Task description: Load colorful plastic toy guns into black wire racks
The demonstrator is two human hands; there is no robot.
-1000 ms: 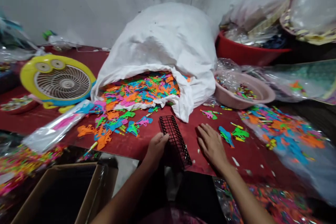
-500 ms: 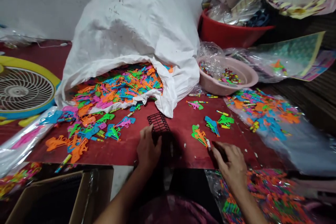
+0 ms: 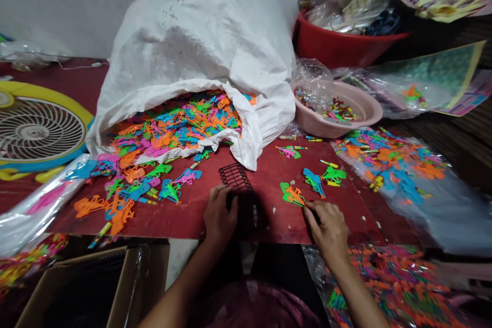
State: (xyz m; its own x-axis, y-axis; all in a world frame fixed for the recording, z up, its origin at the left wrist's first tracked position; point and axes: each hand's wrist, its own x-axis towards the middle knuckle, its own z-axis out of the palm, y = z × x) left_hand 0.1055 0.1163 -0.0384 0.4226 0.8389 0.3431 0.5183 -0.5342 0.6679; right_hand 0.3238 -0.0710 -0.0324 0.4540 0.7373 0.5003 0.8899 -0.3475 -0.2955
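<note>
Right hand [image 3: 326, 223] has edged closer to the orange-and-green gun-shaped plastic toys [image 3: 293, 195] on the red counter [image 3: 292, 228] below a grey wall [image 3: 57, 5], grip narrow; left hand [image 3: 220, 213] curls at the black plastic lattice basket [image 3: 235, 177]. I can't tell whether either grip holds.

You look through one head-worn camera, facing forward and down, with your lap [image 3: 249, 305] at the near edge, the worktop [image 3: 271, 177] close below and the wall [image 3: 73, 5] far behind it.

Fan [image 3: 38, 132] cut by left edge; near end of black rack [image 3: 236, 177] lost in shadow.
</note>
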